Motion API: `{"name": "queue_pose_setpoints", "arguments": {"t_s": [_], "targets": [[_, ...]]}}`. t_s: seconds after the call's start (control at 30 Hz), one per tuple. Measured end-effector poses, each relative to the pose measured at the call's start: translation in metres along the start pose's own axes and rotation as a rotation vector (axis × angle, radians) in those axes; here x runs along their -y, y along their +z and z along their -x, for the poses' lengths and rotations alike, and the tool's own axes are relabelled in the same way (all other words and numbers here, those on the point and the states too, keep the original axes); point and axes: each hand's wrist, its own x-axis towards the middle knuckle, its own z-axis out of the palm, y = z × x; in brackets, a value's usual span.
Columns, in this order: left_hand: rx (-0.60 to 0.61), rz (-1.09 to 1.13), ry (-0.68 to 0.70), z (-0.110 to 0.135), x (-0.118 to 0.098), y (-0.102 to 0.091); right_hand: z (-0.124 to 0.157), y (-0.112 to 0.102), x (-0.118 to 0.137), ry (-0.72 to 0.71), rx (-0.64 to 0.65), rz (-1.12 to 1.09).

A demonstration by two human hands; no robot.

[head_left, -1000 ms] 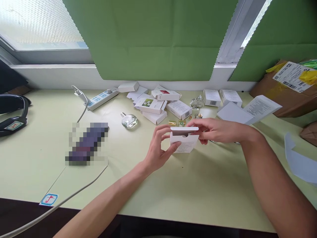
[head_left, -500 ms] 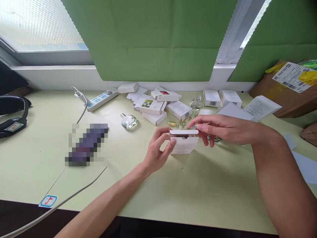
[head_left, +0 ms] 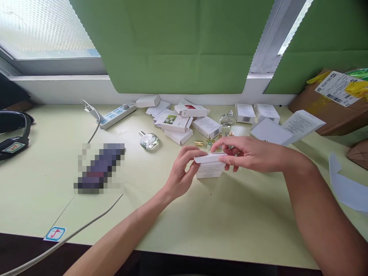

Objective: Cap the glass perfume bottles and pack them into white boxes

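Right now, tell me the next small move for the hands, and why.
Probably tuck the lid flap into the white box: the flap appears to overhang the front edge, the right hand has its thumb on it, and the left hand holds the box's left side.

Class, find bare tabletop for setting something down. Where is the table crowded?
Bare tabletop: between the held carton and the front edge, and between the headset and pixelated object. Beyond the carton, boxes, bottles and gold caps crowd it.

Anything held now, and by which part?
White box: left hand grips its upper left side; right hand touches its top flap near the right end.
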Motion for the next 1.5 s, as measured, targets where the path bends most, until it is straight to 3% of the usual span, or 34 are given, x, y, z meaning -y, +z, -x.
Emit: {"name": "queue_pose_setpoints", "arguments": {"t_s": [0.2, 0.37, 0.5, 0.7, 0.8, 1.1, 1.33, 1.5], "targets": [[0.030, -0.053, 0.042, 0.001, 0.001, -0.002, -0.003, 0.000, -0.002, -0.012, -0.009, 0.021], [0.014, -0.093, 0.186, -0.001, 0.003, -0.001, -0.004, 0.001, -0.001, -0.027, -0.024, 0.081], [0.020, -0.027, 0.094, -0.002, 0.002, -0.004, -0.004, 0.002, -0.002, -0.007, -0.017, 0.096], [0.054, 0.110, -0.124, -0.005, -0.009, -0.008, -0.012, 0.007, -0.007, 0.045, 0.047, -0.104], [0.017, 0.189, -0.167, -0.009, -0.012, -0.009, -0.014, 0.009, -0.006, 0.063, 0.047, -0.142], [-0.007, 0.288, -0.208, -0.012, -0.015, -0.011, -0.017, 0.017, -0.005, -0.032, -0.016, 0.075], [-0.001, 0.222, -0.152, -0.010, -0.010, -0.011, -0.014, 0.019, 0.002, -0.023, -0.064, 0.037], [0.023, -0.026, 0.073, -0.007, -0.003, -0.013, -0.015, 0.021, 0.000, -0.004, -0.049, 0.031]]}}
